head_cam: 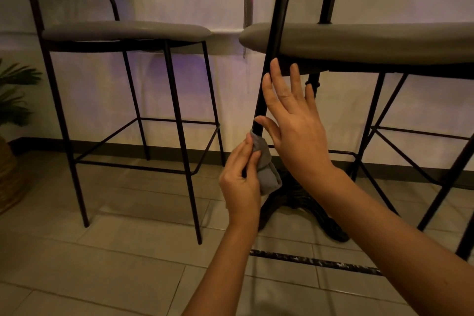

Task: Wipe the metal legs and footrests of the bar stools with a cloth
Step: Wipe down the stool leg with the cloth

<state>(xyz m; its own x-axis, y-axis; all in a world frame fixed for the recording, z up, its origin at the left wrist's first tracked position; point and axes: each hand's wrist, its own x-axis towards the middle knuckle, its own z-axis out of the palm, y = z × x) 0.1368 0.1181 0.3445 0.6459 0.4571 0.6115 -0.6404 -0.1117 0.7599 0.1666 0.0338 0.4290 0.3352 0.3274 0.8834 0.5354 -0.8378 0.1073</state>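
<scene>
Two hands: left hand (pixel 239 182) grips cloth (pixel 265 164) seemingly around stool leg (pixel 272 41); right hand (pixel 292 120) spread, empty

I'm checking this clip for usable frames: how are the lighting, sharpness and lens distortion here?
Head view: dim, warm indoor light with a purple glow on the white wall; the black stool legs read almost as silhouettes; wide-angle lens bows the near stool's seat and leg; slight softness on the open right hand; left hand and grey cloth stay legible.

Both forearms are bare to the frame edge, and the left hand (pixel 239 182) and right hand (pixel 295 123) wear nothing.
</scene>
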